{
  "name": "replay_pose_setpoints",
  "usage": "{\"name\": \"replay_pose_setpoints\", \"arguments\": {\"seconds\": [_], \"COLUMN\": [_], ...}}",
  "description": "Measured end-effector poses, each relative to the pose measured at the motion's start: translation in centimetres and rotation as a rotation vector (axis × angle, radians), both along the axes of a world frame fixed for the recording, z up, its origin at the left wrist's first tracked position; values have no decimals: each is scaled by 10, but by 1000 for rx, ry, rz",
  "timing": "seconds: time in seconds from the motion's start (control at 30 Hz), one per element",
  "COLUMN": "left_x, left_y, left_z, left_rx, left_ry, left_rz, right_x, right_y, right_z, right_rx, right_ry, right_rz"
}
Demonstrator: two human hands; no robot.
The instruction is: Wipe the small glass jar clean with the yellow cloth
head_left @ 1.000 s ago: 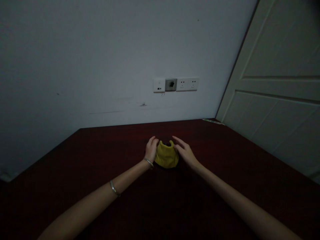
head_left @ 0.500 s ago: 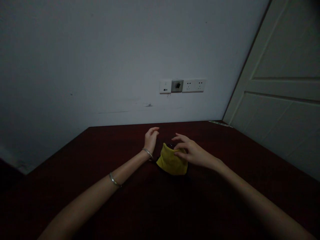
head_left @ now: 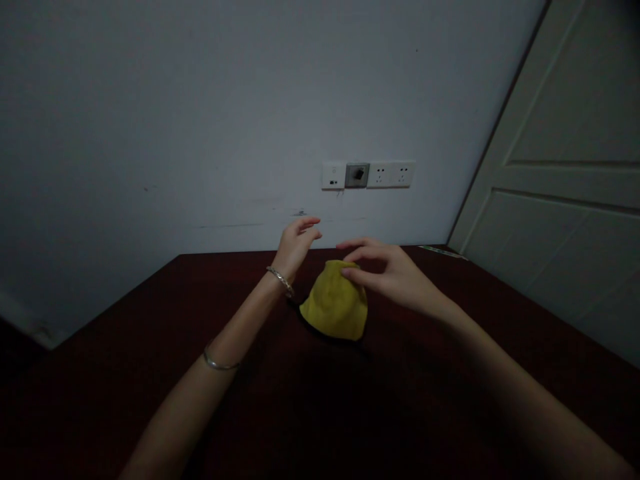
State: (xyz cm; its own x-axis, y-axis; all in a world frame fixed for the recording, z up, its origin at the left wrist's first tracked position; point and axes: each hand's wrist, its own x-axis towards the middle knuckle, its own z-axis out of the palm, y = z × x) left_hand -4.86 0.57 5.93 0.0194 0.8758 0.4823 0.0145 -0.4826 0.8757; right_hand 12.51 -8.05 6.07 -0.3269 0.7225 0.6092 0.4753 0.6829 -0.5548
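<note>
A piece of yellow cloth [head_left: 336, 307] with a dark lower edge stands up like a small tent on the dark red table. At its top, the thumb and fingers of my right hand [head_left: 387, 270] pinch the fabric. To the left and a little higher, my left hand [head_left: 296, 248] hovers with thumb and fingers apart and nothing between them. Two silvery bangles, one at the wrist [head_left: 281, 281] and one on the forearm [head_left: 220, 364], are on my left arm. Whatever may be under or behind the cloth is hidden.
The dark red tabletop [head_left: 240, 280] meets a pale wall [head_left: 225, 120] at its back edge. Sockets and a switch [head_left: 367, 175] are set in the wall. A panelled door [head_left: 560, 200] borders the right side. The light is dim.
My right hand has risen, drawing the yellow cloth upward and slightly left. A dark shiny thing seen at the cloth's top edge is now out of sight. My left hand has also gone up.
</note>
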Motion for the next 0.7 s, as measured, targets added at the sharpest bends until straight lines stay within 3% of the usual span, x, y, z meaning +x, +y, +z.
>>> {"name": "replay_pose_setpoints", "arguments": {"seconds": [0.07, 0.17, 0.23, 0.37, 0.4, 0.53, 0.63, 0.7], "left_x": [-4, -5, 0, 15, 18, 25, 24, 20], "left_y": [-10, -23, -27, -26, -25, -18, -9, -3], "left_z": [15, 20, 15, -4, -9, -23, -27, -28], "left_rx": [145, 271, 219, 76, 55, 99, 115, 51], "left_ry": [155, 291, 365, 448, 435, 437, 469, 428], "left_rz": [78, 142, 46, -332, -368, -260, -298, -364], "right_x": [-2, -2, 0, 3, 3, 9, 18, 24], "right_y": [8, 24, 34, 48, 50, 55, 58, 61], "right_z": [4, 3, -1, -8, -9, -10, -10, -11], "right_rx": [85, 186, 210, 237, 233, 210, 179, 81], "right_ry": [50, 111, 142, 196, 206, 263, 320, 366], "right_rz": [-73, -169, -209, -247, -245, -232, -217, -163]}}
